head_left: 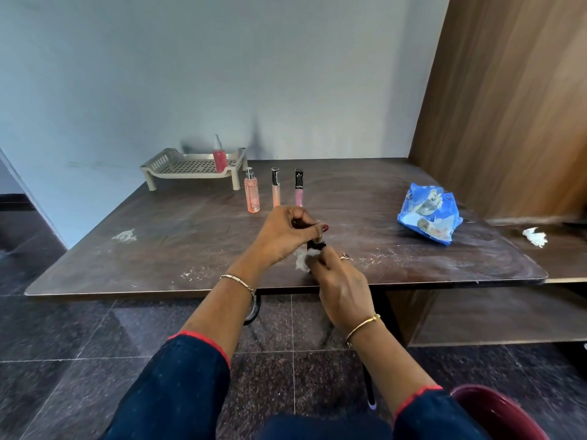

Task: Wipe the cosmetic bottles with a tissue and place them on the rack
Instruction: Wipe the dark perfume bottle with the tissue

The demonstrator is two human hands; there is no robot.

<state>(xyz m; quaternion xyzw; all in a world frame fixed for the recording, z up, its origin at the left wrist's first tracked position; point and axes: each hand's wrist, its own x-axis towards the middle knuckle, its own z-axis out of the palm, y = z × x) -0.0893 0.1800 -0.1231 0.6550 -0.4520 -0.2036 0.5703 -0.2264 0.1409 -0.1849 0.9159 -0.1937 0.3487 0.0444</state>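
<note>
Table: three bottles (fourth on rack); left hand grips fifth, right hand tissue

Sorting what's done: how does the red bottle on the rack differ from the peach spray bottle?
The red bottle stands on the rack; the peach spray bottle on the table. The red bottle is deep red, the peach spray bottle pale orange. The red bottle wears a clear cap; the peach one shows a silver sprayer. Both stand upright.
</note>
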